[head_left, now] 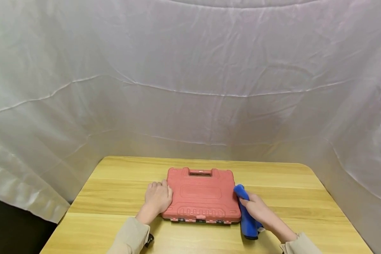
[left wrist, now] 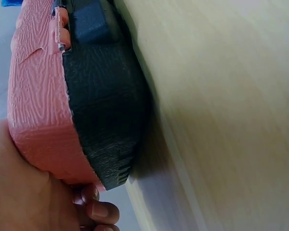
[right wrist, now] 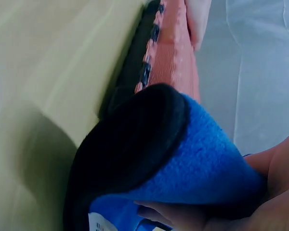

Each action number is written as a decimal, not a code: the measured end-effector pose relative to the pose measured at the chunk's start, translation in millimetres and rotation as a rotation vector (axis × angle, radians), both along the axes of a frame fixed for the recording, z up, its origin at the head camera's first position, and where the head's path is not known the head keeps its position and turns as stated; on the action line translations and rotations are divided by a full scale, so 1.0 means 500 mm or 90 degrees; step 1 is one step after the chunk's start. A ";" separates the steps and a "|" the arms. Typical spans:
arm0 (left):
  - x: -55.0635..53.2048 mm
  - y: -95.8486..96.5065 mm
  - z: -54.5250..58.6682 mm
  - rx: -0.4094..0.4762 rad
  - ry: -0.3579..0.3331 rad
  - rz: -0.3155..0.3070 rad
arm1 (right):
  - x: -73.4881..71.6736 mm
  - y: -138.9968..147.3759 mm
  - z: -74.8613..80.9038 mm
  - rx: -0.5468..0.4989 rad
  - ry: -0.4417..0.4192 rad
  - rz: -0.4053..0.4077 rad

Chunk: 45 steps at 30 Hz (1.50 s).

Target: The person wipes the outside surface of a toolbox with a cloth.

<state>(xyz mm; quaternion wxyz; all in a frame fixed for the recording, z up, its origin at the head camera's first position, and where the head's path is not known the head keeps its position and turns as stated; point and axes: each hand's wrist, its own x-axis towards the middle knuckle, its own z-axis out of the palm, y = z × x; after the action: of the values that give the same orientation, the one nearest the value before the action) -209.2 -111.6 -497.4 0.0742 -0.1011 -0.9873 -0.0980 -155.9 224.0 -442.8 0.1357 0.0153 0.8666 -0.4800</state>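
A tool case point(head_left: 200, 197) with a red lid and a black lower half lies closed on the table, its handle pointing away and its hinge-like clasps toward me. My left hand point(head_left: 158, 195) holds the case's left side; the left wrist view shows its fingers point(left wrist: 100, 211) curled against that side below the red lid point(left wrist: 43, 96). At the case's right side, my right hand point(head_left: 257, 208) grips a folded blue cloth point(head_left: 248, 220) with black edging. In the right wrist view a white label hangs from the blue cloth point(right wrist: 207, 159), and the cloth hides part of the case point(right wrist: 171, 62).
The wooden table point(head_left: 127, 169) has rounded far corners. Pale grey fabric point(head_left: 190, 116) hangs behind it and along both sides. A dark area point(head_left: 12, 225) shows past the table's left edge. A black strap point(head_left: 149, 240) sits at my left cuff.
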 end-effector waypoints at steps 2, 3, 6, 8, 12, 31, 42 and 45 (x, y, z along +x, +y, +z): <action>0.001 0.000 0.001 -0.001 -0.001 0.000 | 0.008 0.001 0.000 -0.007 -0.013 -0.009; 0.001 0.000 0.001 -0.003 -0.001 0.000 | 0.012 0.002 0.001 -0.011 -0.020 -0.013; 0.001 0.000 0.003 -0.004 -0.001 -0.001 | 0.024 0.002 0.004 -0.023 -0.042 -0.026; 0.001 0.001 0.004 -0.006 -0.001 -0.003 | 0.031 0.003 0.006 -0.025 -0.059 -0.027; 0.001 0.001 0.004 -0.005 -0.002 -0.005 | 0.039 0.003 0.006 -0.034 -0.070 -0.029; 0.002 -0.006 0.003 0.016 0.002 -0.033 | 0.031 0.005 -0.002 -0.087 -0.115 -0.074; -0.002 -0.010 -0.001 0.015 0.029 -0.054 | 0.019 -0.003 -0.004 -0.185 -0.110 -0.130; -0.002 -0.012 -0.001 0.016 0.038 -0.060 | 0.007 -0.003 -0.005 -0.198 -0.101 -0.132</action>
<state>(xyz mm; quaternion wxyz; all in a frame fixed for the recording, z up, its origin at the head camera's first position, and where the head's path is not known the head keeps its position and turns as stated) -210.2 -117.4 -497.8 0.1001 -0.1495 -0.9774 -0.1109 -152.4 222.4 -445.3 0.1544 0.1212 0.7625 -0.6165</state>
